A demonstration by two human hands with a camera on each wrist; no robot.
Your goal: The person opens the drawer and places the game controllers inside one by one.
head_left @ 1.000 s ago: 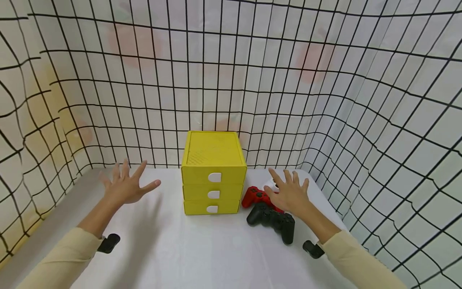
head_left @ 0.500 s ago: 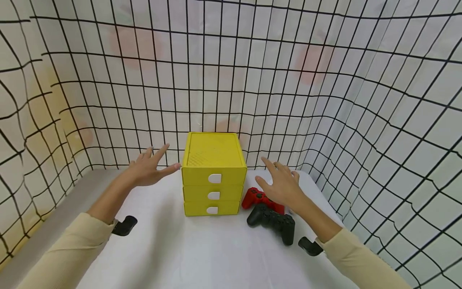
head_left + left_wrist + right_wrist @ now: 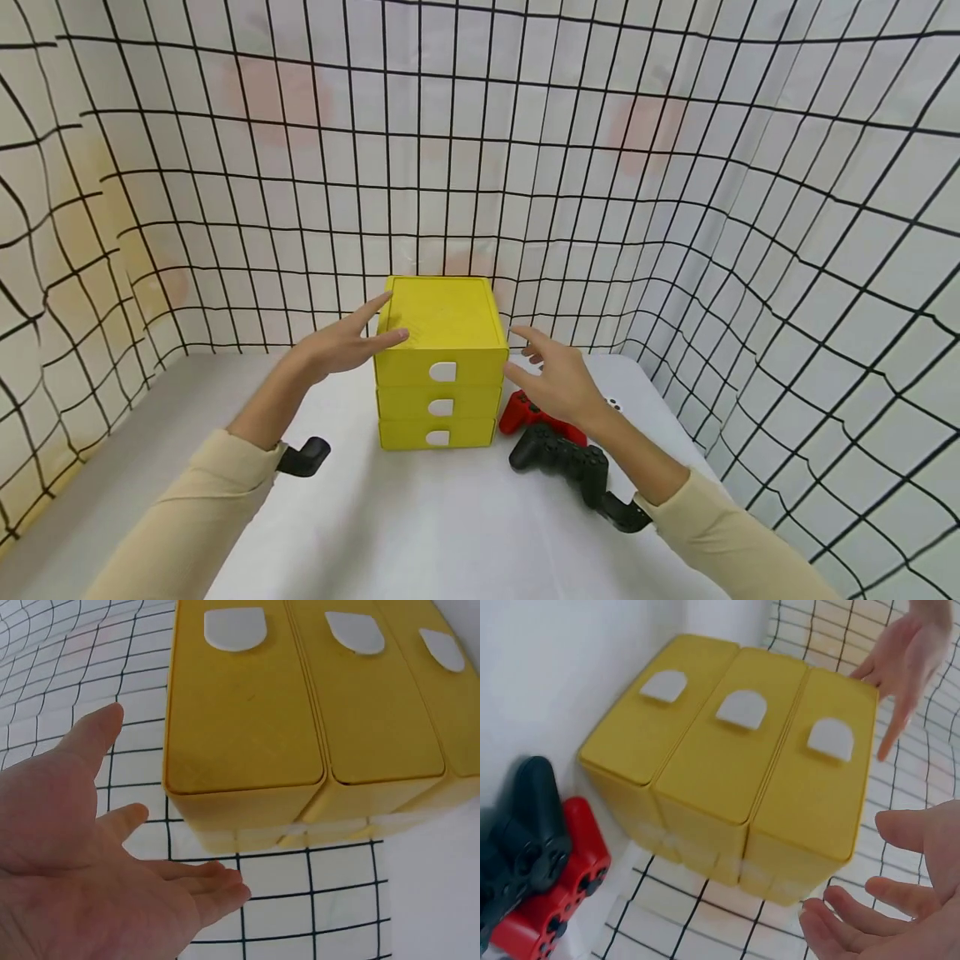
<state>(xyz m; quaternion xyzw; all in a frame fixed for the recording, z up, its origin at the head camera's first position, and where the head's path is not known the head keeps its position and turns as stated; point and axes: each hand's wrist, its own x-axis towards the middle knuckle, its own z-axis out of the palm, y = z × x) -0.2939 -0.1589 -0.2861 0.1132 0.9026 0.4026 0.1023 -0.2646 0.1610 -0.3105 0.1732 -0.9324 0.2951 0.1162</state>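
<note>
A yellow three-drawer box point(image 3: 444, 367) with white tabs on its drawers stands on the white table. Beside its upper left edge is my left hand point(image 3: 337, 346), fingers straight and thumb apart, holding nothing. The left wrist view shows a gap between that palm and the box point(image 3: 247, 720). My right hand point(image 3: 558, 379) hovers at the box's right side, fingers extended and slightly bent, also holding nothing. In the right wrist view both hands flank the box point(image 3: 727, 757). Below the right hand lie a red game controller point(image 3: 517, 412) and a black game controller point(image 3: 558, 454).
A white game controller point(image 3: 613, 404) is mostly hidden behind my right hand. Black grid netting point(image 3: 442, 167) over white sheeting encloses the back and both sides. The white table surface point(image 3: 450, 517) stretches in front of the box.
My left hand has moved right, up to the box's left side. My right hand has shifted left toward its right side, its fingers less spread. Box and controllers stay in place.
</note>
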